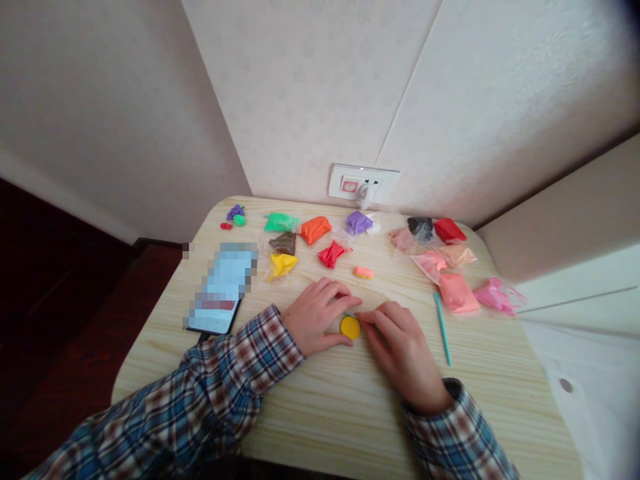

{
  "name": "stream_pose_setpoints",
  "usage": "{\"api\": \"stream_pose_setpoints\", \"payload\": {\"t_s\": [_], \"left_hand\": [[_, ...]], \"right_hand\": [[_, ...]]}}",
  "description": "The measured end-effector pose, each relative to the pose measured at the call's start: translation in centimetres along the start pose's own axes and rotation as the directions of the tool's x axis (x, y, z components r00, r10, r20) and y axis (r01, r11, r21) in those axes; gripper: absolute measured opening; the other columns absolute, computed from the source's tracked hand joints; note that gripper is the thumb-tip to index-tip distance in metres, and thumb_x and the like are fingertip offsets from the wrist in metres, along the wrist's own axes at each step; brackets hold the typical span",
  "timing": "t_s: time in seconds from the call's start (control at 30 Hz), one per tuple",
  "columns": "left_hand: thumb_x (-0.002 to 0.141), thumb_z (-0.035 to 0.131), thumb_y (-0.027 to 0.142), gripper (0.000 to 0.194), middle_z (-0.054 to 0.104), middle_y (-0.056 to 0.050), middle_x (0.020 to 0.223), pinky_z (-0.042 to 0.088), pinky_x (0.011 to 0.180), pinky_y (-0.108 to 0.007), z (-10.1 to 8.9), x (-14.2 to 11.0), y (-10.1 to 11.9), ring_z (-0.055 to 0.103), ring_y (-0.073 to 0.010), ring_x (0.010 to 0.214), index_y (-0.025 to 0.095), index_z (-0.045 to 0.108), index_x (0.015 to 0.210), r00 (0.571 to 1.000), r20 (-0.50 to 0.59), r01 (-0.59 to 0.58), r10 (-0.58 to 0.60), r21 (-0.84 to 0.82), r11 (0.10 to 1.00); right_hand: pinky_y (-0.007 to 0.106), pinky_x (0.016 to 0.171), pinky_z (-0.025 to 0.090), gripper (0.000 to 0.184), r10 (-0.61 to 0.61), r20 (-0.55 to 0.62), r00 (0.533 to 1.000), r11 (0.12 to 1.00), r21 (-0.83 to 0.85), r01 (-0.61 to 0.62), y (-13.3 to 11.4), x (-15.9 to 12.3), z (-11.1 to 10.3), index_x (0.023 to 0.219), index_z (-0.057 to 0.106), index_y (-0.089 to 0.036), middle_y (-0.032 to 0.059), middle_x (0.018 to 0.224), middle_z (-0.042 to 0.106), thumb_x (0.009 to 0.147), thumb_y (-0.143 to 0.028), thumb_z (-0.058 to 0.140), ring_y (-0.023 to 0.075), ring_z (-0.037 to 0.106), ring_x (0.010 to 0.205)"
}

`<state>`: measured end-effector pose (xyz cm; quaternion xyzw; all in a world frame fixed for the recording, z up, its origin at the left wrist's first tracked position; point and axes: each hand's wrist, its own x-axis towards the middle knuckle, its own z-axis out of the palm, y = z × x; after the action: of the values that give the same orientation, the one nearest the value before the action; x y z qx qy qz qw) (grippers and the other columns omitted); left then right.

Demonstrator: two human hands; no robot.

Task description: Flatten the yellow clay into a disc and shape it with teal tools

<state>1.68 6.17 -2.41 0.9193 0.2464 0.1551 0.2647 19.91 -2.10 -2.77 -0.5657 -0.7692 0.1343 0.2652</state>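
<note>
A round, flat yellow clay disc is on the table between my two hands. My left hand curves around its left side, the thumb at the lower edge and the fingers near the upper edge. My right hand is pinched at the disc's upper right. A thin teal sliver shows along the disc's top edge between the fingertips; what it belongs to is mostly hidden. Beyond the hands lies a small pink-and-yellow clay piece. To the right of my right hand rests a teal stick tool.
Bags of coloured clay, such as a yellow bag, an orange bag and a salmon bag, lie across the back and right. A phone is at left. Small clay grapes sit far left. A wall socket is behind.
</note>
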Motion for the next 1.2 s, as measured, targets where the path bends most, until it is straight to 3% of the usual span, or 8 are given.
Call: {"api": "stream_pose_setpoints", "payload": {"t_s": [0.2,0.63,0.73,0.83,0.9,1.0,1.13,1.2], "left_hand": [[0.071,0.071,0.044,0.062,0.05,-0.009,0.111,0.038,0.092,-0.04,-0.1,-0.1,-0.3,0.045,-0.0247,0.104,0.016,0.048,0.121,1.0,0.019,-0.022,0.023,-0.046,0.999],[0.071,0.07,0.045,0.063,0.049,-0.01,0.112,0.038,0.091,-0.041,0.0,0.0,-0.3,0.044,-0.0255,0.103,0.015,0.048,0.121,0.999,0.024,-0.046,0.046,0.008,0.999],[0.072,0.07,0.042,0.059,0.05,-0.01,0.112,0.039,0.091,-0.042,0.0,0.0,-0.2,0.044,-0.0257,0.104,0.015,0.048,0.12,1.0,0.022,-0.02,0.02,0.019,1.0],[0.073,0.069,0.043,0.059,0.049,-0.01,0.112,0.039,0.091,-0.042,0.0,0.0,-0.2,0.044,-0.0259,0.103,0.015,0.048,0.12,0.999,0.023,-0.026,0.025,0.017,1.0],[0.073,0.068,0.043,0.06,0.049,-0.01,0.112,0.038,0.091,-0.042,0.0,0.0,-0.3,0.044,-0.0257,0.103,0.014,0.047,0.121,0.999,0.02,-0.044,0.043,0.012,0.999],[0.073,0.069,0.043,0.063,0.049,-0.011,0.113,0.038,0.092,-0.041,0.1,-0.1,-0.4,0.044,-0.0251,0.103,0.014,0.044,0.124,0.999,0.013,-0.042,0.042,0.011,0.999],[0.075,0.066,0.047,0.064,0.048,-0.011,0.113,0.038,0.092,-0.042,0.2,-0.2,-0.6,0.044,-0.0254,0.103,0.015,0.043,0.125,0.999,0.016,-0.049,0.049,0.009,0.999],[0.078,0.061,0.048,0.061,0.048,-0.011,0.113,0.038,0.092,-0.043,0.3,-0.2,-0.8,0.043,-0.0263,0.103,0.014,0.043,0.125,0.998,0.011,-0.068,0.068,0.0,0.998]], "right_hand": [[0.032,0.067,0.038,0.013,0.031,-0.073,0.997,0.999,-0.007,-0.032,0.5,-0.5,-0.3,0.092,0.057,-0.019,0.0031,0.078,0.054,0.087,-0.015,0.045,0.017,0.049,0.076],[0.033,0.066,0.038,0.012,0.055,-0.085,0.995,0.998,-0.015,-0.057,0.6,-0.3,-0.5,0.089,0.058,-0.019,0.0028,0.076,0.053,0.086,-0.015,0.047,0.0176,0.048,0.075],[0.033,0.068,0.038,0.012,0.033,-0.027,0.999,0.999,0.0,-0.033,0.1,0.1,-0.3,0.089,0.058,-0.019,0.0031,0.077,0.054,0.086,-0.017,0.047,0.0177,0.049,0.077],[0.034,0.069,0.04,0.014,0.091,-0.092,0.992,0.992,0.092,-0.082,0.1,0.2,-0.5,0.091,0.059,-0.021,0.0035,0.079,0.056,0.087,-0.018,0.047,0.0179,0.05,0.078],[0.033,0.068,0.042,0.012,0.214,-0.178,0.961,0.949,0.272,-0.161,0.3,-0.1,-1.0,0.09,0.059,-0.022,0.0034,0.08,0.057,0.086,-0.02,0.048,0.0177,0.052,0.078],[0.033,0.065,0.044,0.007,0.381,-0.157,0.911,0.752,0.626,-0.206,-0.1,-0.5,-2.1,0.087,0.056,-0.023,0.0024,0.079,0.057,0.085,-0.028,0.052,0.0178,0.056,0.076],[0.035,0.058,0.046,0.029,0.327,-0.041,0.944,0.46,0.88,-0.121,-2.8,-0.6,-3.5,0.073,0.042,-0.026,-0.0016,0.065,0.045,0.082,-0.052,0.048,0.0186,0.057,0.065],[0.034,0.049,0.044,0.043,0.289,-0.038,0.957,0.543,0.829,-0.131,-4.9,-0.9,-3.5,0.067,0.034,-0.026,-0.0034,0.057,0.039,0.082,-0.066,0.03,0.015,0.049,0.047]]}}
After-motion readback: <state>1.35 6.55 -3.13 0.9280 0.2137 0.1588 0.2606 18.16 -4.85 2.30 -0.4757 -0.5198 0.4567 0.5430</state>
